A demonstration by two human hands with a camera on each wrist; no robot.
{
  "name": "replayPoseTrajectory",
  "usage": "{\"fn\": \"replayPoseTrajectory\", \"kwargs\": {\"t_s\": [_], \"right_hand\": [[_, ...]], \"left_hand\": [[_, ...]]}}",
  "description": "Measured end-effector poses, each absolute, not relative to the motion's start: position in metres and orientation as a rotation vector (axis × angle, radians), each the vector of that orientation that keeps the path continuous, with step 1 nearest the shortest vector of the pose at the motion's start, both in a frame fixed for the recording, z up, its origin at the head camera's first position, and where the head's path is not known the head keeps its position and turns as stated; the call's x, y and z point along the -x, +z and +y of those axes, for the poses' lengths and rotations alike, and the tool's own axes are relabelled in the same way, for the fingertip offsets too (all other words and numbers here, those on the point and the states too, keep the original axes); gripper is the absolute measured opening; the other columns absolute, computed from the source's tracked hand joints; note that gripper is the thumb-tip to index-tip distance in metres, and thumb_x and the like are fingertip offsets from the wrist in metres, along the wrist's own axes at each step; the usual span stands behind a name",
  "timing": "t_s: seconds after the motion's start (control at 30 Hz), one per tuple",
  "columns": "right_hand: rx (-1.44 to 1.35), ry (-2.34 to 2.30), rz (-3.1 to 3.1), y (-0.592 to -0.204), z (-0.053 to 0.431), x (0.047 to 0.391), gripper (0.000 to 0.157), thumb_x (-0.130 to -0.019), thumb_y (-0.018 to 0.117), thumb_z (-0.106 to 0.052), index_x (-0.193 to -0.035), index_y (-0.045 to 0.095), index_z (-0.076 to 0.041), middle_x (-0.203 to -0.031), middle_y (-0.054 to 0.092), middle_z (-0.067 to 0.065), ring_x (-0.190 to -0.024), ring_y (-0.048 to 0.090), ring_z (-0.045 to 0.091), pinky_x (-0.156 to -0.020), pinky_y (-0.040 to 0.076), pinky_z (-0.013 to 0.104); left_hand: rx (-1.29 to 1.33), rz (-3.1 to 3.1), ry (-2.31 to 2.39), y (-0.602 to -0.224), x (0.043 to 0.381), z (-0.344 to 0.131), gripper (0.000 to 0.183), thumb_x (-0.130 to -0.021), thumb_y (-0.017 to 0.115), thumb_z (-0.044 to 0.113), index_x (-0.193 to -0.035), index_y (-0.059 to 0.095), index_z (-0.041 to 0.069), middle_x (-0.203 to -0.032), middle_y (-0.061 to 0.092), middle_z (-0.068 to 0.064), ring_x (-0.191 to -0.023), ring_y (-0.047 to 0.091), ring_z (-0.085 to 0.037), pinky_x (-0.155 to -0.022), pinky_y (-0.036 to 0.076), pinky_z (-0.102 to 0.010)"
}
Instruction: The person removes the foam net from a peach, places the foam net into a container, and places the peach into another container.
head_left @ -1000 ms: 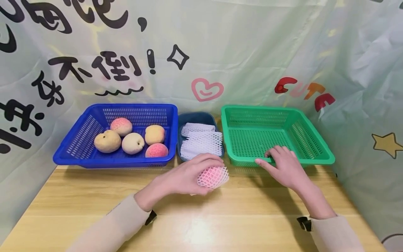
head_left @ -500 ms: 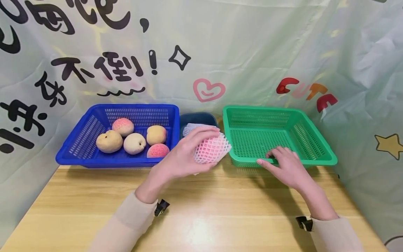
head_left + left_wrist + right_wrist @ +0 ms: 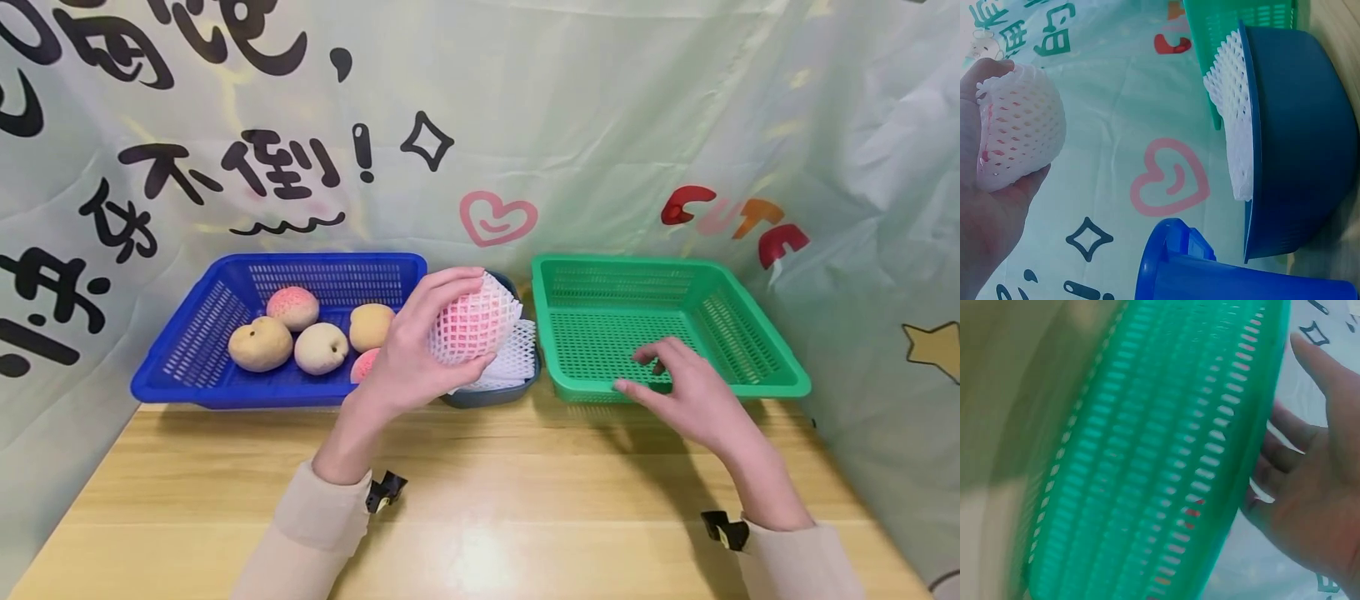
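My left hand (image 3: pixel 416 346) holds a pink peach in a white foam net (image 3: pixel 474 321), raised over the small dark blue tub (image 3: pixel 491 396). In the left wrist view, the fingers and thumb curl round the netted peach (image 3: pixel 1022 125), apart from the tub (image 3: pixel 1297 144). Flattened white foam nets (image 3: pixel 517 350) lie in that tub, partly hidden by the hand and fruit. At the front rim of the green basket (image 3: pixel 765 387), my right hand (image 3: pixel 693 400) hovers with relaxed, parted fingers and grips nothing. The right wrist view has its fingers (image 3: pixel 1279 456) partly behind the rim.
A blue basket (image 3: pixel 180 387) at the left holds several unwrapped peaches (image 3: pixel 321 347), one partly covered by my left hand. The baskets stand along the back of the wooden table (image 3: pixel 480 483), against a printed cloth backdrop (image 3: pixel 600 125).
My left hand has lifted the netted peach up and slightly left, from in front of the tub to above it. The right hand has loosened from the green basket's rim.
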State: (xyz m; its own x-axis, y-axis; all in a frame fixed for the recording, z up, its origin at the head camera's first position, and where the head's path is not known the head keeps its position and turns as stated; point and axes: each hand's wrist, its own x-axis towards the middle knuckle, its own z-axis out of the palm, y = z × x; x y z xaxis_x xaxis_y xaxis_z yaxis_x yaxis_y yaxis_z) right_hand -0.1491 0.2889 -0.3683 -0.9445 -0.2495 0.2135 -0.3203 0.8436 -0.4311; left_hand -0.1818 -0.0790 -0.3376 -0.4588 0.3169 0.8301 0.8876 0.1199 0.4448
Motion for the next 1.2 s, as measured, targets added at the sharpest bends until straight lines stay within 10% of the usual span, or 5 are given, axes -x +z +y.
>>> {"fn": "replayPoseTrajectory", "kwargs": {"t_s": [0.33,0.6,0.97,1.2], "right_hand": [[-0.602,1.149,-2.362,-0.346,0.236,0.159,0.037,-0.094,0.074,-0.003,-0.13,0.063,-0.004,-0.123,0.064,0.005,-0.104,0.059,0.004,-0.088,0.047,0.017],[-0.717,1.587,-2.287,-0.335,0.189,0.162,0.046,-0.099,0.066,0.0,-0.144,0.055,-0.005,-0.137,0.061,0.005,-0.118,0.062,0.029,-0.097,0.051,0.022],[-0.77,1.886,-2.42,-0.335,0.152,0.166,0.063,-0.101,0.067,-0.013,-0.157,0.039,-0.003,-0.158,0.044,0.011,-0.141,0.049,0.027,-0.106,0.048,0.026],[-0.767,2.001,-2.434,-0.336,0.145,0.167,0.071,-0.098,0.073,-0.02,-0.158,0.039,-0.006,-0.138,0.058,0.017,-0.099,0.071,0.026,-0.08,0.06,0.031]], "left_hand": [[1.174,-1.837,-1.288,-0.337,0.183,-0.084,0.077,-0.068,0.092,0.002,-0.135,0.056,-0.001,-0.144,0.054,-0.017,-0.133,0.053,-0.032,-0.106,0.049,-0.039],[1.231,-1.929,-1.24,-0.335,0.178,-0.085,0.076,-0.07,0.092,0.005,-0.139,0.058,0.004,-0.148,0.054,-0.012,-0.14,0.047,-0.028,-0.111,0.045,-0.039],[1.328,-2.003,-1.168,-0.336,0.174,-0.08,0.07,-0.076,0.088,0.006,-0.14,0.059,0.005,-0.149,0.053,-0.011,-0.143,0.045,-0.028,-0.116,0.04,-0.04],[1.376,-2.0,-1.108,-0.338,0.174,-0.076,0.069,-0.079,0.085,0.006,-0.141,0.057,0.002,-0.15,0.052,-0.013,-0.146,0.041,-0.03,-0.12,0.035,-0.042]]}}
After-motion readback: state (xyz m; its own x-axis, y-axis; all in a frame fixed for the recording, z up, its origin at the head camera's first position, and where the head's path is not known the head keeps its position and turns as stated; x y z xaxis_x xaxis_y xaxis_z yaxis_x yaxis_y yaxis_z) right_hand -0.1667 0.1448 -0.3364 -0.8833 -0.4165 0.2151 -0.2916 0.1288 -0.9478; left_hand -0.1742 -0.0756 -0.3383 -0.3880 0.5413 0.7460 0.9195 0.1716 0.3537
